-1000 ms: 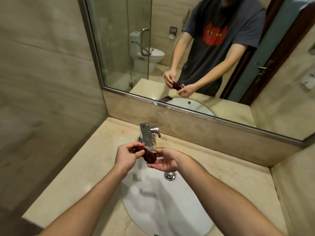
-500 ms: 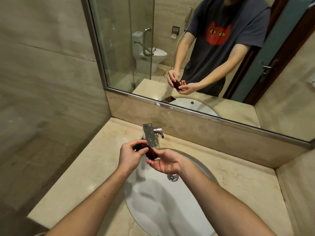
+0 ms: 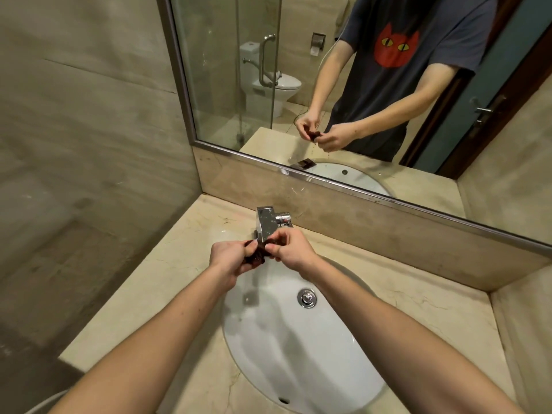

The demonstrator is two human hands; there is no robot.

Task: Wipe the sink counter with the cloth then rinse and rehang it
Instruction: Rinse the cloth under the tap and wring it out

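A small dark reddish-brown cloth [image 3: 259, 256] is bunched between both hands, just below the chrome faucet [image 3: 266, 225]. My left hand [image 3: 230, 258] grips its left end. My right hand [image 3: 291, 248] pinches its right end with fingers closed. Both hands hover over the back of the white oval sink [image 3: 298, 348], which is set into the beige marble counter [image 3: 167, 279]. Most of the cloth is hidden inside my fingers.
A chrome drain plug [image 3: 306, 298] sits in the basin. A large mirror [image 3: 358, 85] runs above the backsplash and reflects a person, a toilet and a glass partition. Tiled wall closes the left side; a side wall bounds the counter on the right.
My right hand turned over from palm-up and closed on the cloth. Both hands now hold it, closer to the faucet spout. The camera has shifted slightly.
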